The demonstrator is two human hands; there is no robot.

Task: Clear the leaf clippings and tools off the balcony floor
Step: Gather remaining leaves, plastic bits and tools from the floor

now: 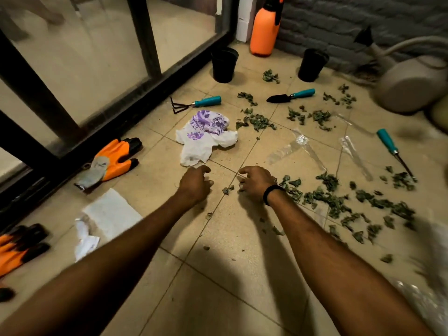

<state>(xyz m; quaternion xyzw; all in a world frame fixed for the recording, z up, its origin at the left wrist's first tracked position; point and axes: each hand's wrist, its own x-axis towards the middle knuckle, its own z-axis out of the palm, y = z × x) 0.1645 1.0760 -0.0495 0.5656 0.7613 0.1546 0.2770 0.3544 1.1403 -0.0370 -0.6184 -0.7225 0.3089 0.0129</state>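
Observation:
Green leaf clippings [337, 202] lie scattered over the tiled floor, thickest at the right. My left hand [195, 184] hovers with loosely curled fingers just below a white and purple plastic bag [206, 137], holding nothing. My right hand [255, 183] is low over the floor, fingers bent, next to a few small leaf bits [228, 189]; whether it pinches one I cannot tell. Three teal-handled tools lie further out: a hand rake [196, 103], a trowel [292, 95] and a narrow weeder [394, 151].
Orange work gloves [114, 161] lie by the sliding door frame [101, 132], another glove pair [19, 248] at the left edge. Two black pots [224, 65] [312, 65], an orange sprayer [265, 27], a grey watering can [409, 86], paper scraps [106, 217] and clear plastic strips [298, 146] are around.

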